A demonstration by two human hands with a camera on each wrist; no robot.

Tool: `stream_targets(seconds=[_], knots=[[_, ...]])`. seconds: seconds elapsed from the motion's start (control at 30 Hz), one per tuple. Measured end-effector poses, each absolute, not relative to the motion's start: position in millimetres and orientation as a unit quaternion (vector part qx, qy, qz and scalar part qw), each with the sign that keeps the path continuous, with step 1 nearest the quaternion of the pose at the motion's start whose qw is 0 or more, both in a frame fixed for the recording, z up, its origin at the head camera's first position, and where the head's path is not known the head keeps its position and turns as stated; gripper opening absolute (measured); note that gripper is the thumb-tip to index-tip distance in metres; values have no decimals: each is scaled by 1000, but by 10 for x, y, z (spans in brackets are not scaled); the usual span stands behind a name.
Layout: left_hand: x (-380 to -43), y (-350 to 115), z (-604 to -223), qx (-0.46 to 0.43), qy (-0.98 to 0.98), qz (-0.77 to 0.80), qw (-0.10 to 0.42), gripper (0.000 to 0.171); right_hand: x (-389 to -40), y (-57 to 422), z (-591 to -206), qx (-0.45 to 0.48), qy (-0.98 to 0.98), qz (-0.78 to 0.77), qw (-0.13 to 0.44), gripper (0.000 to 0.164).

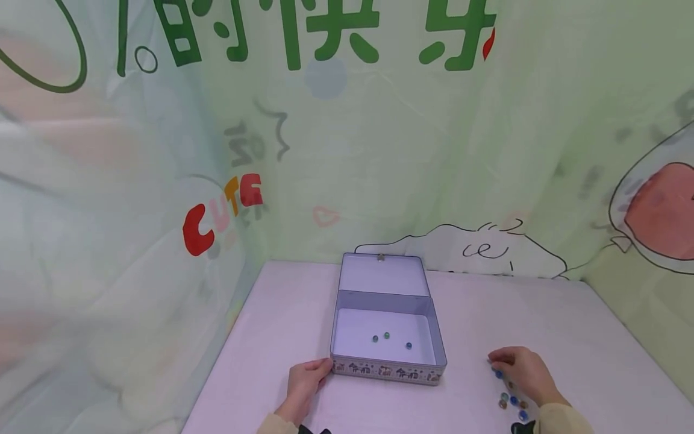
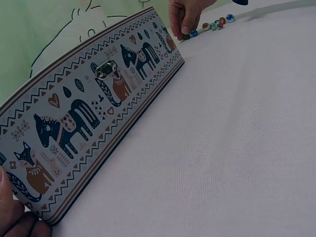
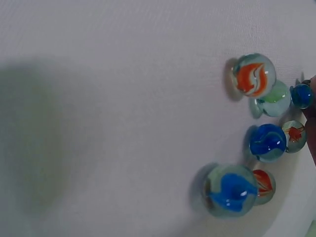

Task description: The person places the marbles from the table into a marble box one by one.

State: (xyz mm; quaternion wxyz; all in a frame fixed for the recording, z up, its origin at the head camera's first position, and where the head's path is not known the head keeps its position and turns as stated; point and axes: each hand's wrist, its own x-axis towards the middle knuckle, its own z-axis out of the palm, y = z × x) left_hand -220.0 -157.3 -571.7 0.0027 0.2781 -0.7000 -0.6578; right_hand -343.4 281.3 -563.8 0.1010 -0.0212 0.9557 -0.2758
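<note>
A hinged tin box (image 1: 387, 372) stands on the table with its lid (image 1: 382, 274) raised at the back. Several small glass marbles lie inside, among them a green marble (image 1: 387, 335) and a blue marble (image 1: 409, 345). My left hand (image 1: 306, 386) grips the box's front left corner, its curled fingers partly cut off in the left wrist view. Right of the box, my right hand (image 1: 523, 371) is low over the table, pinching a green marble (image 2: 186, 36) at its fingertips. Several loose marbles lie beside and under that hand, including a blue swirled marble (image 3: 267, 142) and an orange swirled marble (image 3: 254, 75).
A pale cloth covers the table (image 1: 260, 337). Printed fabric (image 1: 379, 150) hangs behind and along both sides of it. The box front carries a metal clasp (image 2: 105, 70) and printed horses and foxes.
</note>
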Motion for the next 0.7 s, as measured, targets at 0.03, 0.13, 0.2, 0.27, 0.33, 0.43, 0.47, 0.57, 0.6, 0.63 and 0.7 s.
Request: stream_targets(seconds=[0.03,0.13,0.2,0.27,0.33,0.43,0.47,0.57,0.6,0.63,0.7], knots=[[-2201,-1571,-5716,279,-700,-657,2,26,-3434,2815,-5635,-22,956,-273,102,16],[-2219,-1559,-5728,284,-701,-654,2,24,-3427,2820,-5622,-20,957,-269,106,15],[-2234,-1548,-5738,288,-702,-652,1,23,-3417,2829,-5602,-15,957,-271,106,15],[-2239,-1541,-5746,288,-702,-651,1,24,-3403,2843,-5576,-12,955,-278,105,16],[-2240,-1538,-5752,289,-701,-652,1,24,-3387,2869,-5551,-15,952,-290,94,18],[-2236,-1539,-5751,291,-697,-655,2,24,-3368,2912,-5512,-27,944,-321,68,21],[-2234,-1541,-5752,294,-695,-656,1,24,-3364,2925,-5498,-31,941,-332,59,22],[-2226,-1546,-5753,296,-695,-656,1,23,-3362,2940,-5433,-43,930,-363,37,26],[-2225,-1550,-5759,296,-694,-656,3,23,-3365,2934,-5407,-46,927,-371,33,27],[-2220,-1547,-5768,294,-695,-656,3,23,-3360,2933,-5373,-47,923,-380,31,28],[-2216,-1538,-5780,291,-697,-656,6,23,-3351,2914,-5300,-51,918,-392,25,29]])
